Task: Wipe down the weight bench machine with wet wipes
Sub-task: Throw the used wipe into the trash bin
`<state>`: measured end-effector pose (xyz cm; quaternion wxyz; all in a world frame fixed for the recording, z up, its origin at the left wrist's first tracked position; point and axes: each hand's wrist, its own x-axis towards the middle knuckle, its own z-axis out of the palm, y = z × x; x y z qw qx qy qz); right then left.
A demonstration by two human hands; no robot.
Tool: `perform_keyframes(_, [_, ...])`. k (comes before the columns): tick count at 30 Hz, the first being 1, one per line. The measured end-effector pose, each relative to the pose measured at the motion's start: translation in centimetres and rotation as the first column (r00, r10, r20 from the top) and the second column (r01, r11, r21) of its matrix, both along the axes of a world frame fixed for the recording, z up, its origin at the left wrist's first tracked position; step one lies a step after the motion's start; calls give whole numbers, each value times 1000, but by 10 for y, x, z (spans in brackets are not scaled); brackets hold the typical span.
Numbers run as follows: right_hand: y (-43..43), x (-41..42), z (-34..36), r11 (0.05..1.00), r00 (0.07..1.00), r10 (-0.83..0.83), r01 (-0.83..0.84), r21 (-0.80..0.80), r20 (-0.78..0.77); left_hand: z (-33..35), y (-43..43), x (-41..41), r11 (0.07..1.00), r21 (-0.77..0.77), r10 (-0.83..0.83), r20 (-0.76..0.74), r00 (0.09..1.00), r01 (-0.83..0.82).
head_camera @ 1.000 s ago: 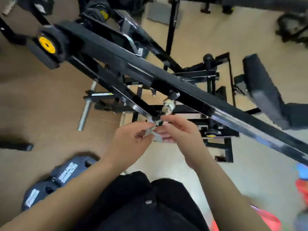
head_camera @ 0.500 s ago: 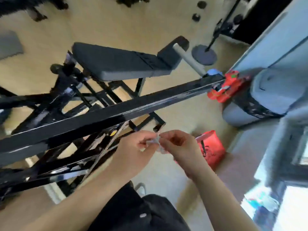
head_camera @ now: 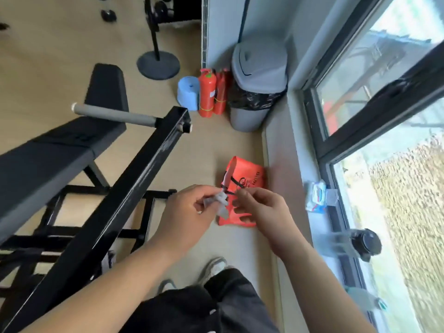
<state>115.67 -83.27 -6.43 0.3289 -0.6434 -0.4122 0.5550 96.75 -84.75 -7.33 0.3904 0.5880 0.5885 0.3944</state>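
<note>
Where the wet wipe (head_camera: 217, 200) is hanging: in midair, beside the black beam (head_camera: 127, 188).
left hand (head_camera: 189, 212): we're pinching its bunched middle; guessing limp, light.
right hand (head_camera: 262, 210): curling close, grip unclear.

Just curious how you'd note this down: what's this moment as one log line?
left hand: pinches crumpled wet wipe | right hand: beside it, contact unclear | machine bar: untouched

Floor, corner: grey swing-lid bin (head_camera: 259, 75); two red fire extinguishers (head_camera: 207, 92) just beside it; blue roll (head_camera: 188, 92) next. Orange bag (head_camera: 247, 179) near the wall. Windowsill (head_camera: 288, 164): dark-capped bottle (head_camera: 365, 243).
</note>
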Motion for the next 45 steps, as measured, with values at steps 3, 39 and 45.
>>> perform_keyframes(3, [29, 21, -6, 998, 998, -60, 60, 3, 32, -8, 46, 24, 998, -23, -60, 3, 998, 61])
perform_keyframes(39, [841, 175, -117, 978, 938, -88, 145, -149, 335, -166, 904, 190, 955, -263, -205, -255, 945, 136])
perform_keyframes(45, [937, 170, -190, 977, 936, 32, 45, -209, 349, -233, 1000, 190, 956, -278, -164, -264, 951, 88])
